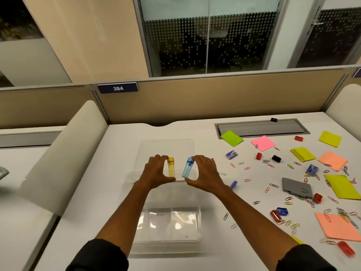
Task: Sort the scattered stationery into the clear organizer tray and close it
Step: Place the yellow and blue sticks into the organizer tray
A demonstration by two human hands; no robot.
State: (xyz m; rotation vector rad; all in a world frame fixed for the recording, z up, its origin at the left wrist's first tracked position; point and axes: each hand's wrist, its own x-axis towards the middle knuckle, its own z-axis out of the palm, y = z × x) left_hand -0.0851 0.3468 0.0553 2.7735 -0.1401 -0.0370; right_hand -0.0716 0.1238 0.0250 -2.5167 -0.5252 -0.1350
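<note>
— What lay nearest on the bench (82, 222)?
— The clear organizer tray (168, 227), lid off. Above its far end each hand gripped a small container: the left hand (156, 174) curled round a yellow one (171, 166), upright; the right hand (204, 174) round a blue one (188, 167), tilted.
— And the lid?
— The clear lid (166, 148) lay flat just beyond the hands. To the right — paper clips (273, 185), sticky notes (262, 143) and a grey pad (297, 187), scattered.
</note>
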